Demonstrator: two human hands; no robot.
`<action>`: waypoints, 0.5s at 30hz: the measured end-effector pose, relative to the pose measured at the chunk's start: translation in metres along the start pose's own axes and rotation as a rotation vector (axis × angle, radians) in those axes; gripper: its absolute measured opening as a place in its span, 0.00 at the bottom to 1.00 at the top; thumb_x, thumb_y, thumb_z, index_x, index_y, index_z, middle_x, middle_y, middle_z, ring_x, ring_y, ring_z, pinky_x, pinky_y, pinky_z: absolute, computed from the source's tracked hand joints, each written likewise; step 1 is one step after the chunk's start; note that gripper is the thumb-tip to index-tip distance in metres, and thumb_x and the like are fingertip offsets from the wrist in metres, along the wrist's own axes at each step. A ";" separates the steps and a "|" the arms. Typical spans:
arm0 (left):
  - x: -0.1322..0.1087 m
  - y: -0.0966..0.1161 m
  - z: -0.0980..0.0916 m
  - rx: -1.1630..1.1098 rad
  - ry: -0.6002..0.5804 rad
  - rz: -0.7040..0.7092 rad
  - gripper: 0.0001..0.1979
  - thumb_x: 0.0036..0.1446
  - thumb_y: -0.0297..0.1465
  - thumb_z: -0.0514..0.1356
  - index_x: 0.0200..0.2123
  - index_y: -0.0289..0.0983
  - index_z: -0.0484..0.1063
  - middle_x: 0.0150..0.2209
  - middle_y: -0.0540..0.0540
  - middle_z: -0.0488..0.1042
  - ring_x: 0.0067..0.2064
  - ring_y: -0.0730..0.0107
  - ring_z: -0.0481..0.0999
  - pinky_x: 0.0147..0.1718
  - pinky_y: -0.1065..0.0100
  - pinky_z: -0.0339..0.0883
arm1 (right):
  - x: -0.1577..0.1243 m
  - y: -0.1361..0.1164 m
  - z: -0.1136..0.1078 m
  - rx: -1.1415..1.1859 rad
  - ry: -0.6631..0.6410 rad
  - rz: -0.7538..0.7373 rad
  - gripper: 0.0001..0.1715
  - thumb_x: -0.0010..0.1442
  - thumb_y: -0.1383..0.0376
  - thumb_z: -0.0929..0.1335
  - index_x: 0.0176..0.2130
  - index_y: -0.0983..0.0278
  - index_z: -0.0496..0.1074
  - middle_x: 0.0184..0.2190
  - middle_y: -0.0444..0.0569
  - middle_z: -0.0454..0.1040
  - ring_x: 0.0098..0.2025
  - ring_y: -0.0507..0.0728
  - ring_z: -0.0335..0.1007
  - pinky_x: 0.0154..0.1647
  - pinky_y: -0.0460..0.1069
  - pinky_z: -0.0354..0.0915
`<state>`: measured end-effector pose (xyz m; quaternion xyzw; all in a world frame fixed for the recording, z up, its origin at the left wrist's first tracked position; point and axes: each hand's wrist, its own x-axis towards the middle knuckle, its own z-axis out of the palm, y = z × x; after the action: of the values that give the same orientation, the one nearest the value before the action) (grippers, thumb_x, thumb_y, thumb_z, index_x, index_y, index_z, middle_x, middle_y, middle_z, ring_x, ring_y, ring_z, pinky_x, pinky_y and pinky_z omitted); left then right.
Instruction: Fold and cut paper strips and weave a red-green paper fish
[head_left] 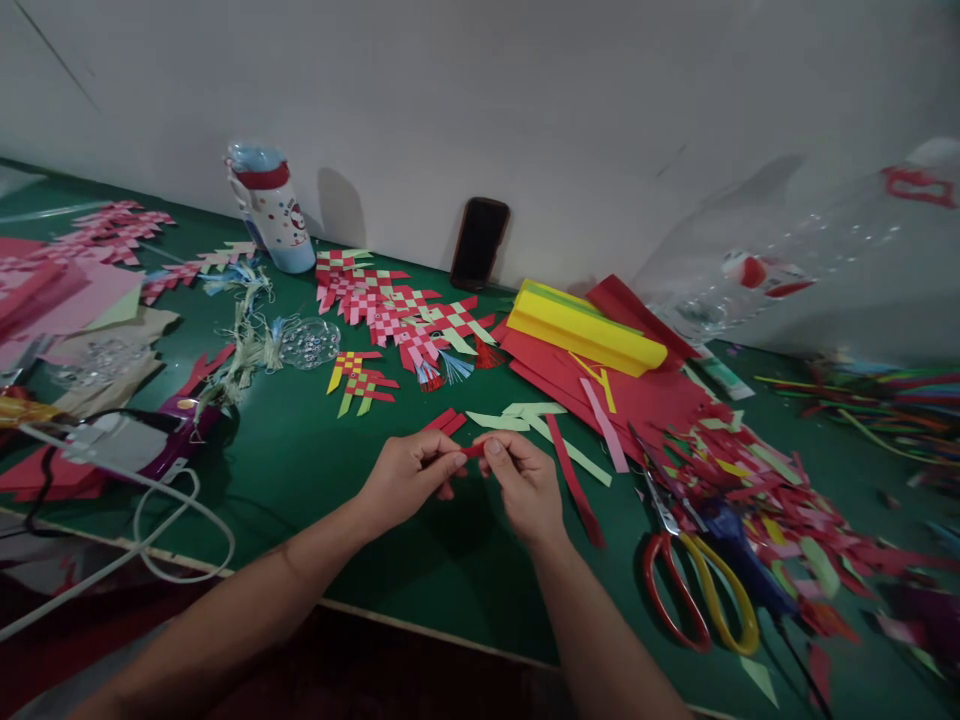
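Note:
Between my two hands is a small red paper strip (472, 452), pinched at both ends and mostly covered by the fingers. My left hand (415, 472) grips its left end between thumb and forefinger. The right end sits in the pinch of my right hand (521, 478). Just beyond the fingers lie short red strips (445, 422) and pale green strips (517, 418). A longer red strip (575, 482) rests right of my right hand. Further back are two woven paper fish (364, 388) and a row of red, pink and green woven fish (390, 310), some with tassels.
Scissors (679, 570) with red and yellow handles lie at right beside a pile of paper scraps (780, 500). Red sheets (555, 370) carry folded yellow paper (585, 328). A phone (480, 243) leans on the wall near a bottle (277, 210). A white cable (161, 487) crosses the left.

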<state>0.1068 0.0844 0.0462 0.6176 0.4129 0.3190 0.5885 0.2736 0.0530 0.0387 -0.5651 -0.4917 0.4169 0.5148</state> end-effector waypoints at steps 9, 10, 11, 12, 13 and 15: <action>0.001 -0.006 -0.001 0.049 -0.020 -0.009 0.10 0.59 0.36 0.58 0.31 0.35 0.72 0.19 0.54 0.73 0.19 0.78 0.72 0.22 0.78 0.62 | 0.001 0.003 0.006 0.069 0.002 0.067 0.13 0.55 0.55 0.71 0.33 0.62 0.74 0.21 0.40 0.69 0.23 0.49 0.62 0.26 0.45 0.60; 0.001 -0.007 -0.001 0.059 -0.025 -0.007 0.10 0.59 0.36 0.58 0.31 0.35 0.72 0.18 0.54 0.72 0.19 0.78 0.72 0.22 0.77 0.62 | 0.002 0.003 0.005 0.065 0.010 0.067 0.13 0.55 0.55 0.72 0.31 0.63 0.74 0.20 0.40 0.68 0.23 0.49 0.62 0.26 0.45 0.60; 0.001 -0.007 -0.001 0.071 -0.029 -0.007 0.10 0.60 0.36 0.58 0.31 0.36 0.72 0.17 0.55 0.71 0.19 0.77 0.72 0.22 0.77 0.62 | 0.002 0.003 0.004 0.061 0.014 0.067 0.13 0.55 0.55 0.71 0.30 0.63 0.74 0.19 0.40 0.67 0.22 0.48 0.61 0.26 0.45 0.59; 0.001 -0.007 -0.001 0.079 -0.030 -0.007 0.10 0.60 0.36 0.57 0.31 0.36 0.72 0.16 0.55 0.71 0.18 0.77 0.72 0.22 0.78 0.62 | 0.002 0.002 0.003 0.060 0.014 0.068 0.14 0.56 0.54 0.70 0.31 0.63 0.74 0.18 0.40 0.67 0.22 0.49 0.62 0.26 0.45 0.59; 0.000 -0.007 -0.001 0.084 -0.026 -0.008 0.10 0.60 0.36 0.57 0.31 0.36 0.73 0.16 0.55 0.71 0.18 0.77 0.72 0.22 0.78 0.62 | 0.002 0.002 0.002 0.056 0.011 0.071 0.15 0.58 0.54 0.69 0.32 0.63 0.75 0.18 0.40 0.68 0.22 0.49 0.62 0.26 0.45 0.59; 0.000 -0.007 0.000 0.091 -0.020 -0.011 0.10 0.60 0.35 0.57 0.31 0.36 0.73 0.16 0.56 0.70 0.18 0.78 0.71 0.22 0.78 0.61 | 0.001 0.000 0.000 0.023 0.007 0.067 0.18 0.61 0.52 0.66 0.34 0.64 0.76 0.18 0.41 0.68 0.22 0.49 0.63 0.26 0.45 0.60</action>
<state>0.1056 0.0844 0.0394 0.6446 0.4245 0.2904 0.5656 0.2735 0.0543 0.0384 -0.5767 -0.4662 0.4374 0.5087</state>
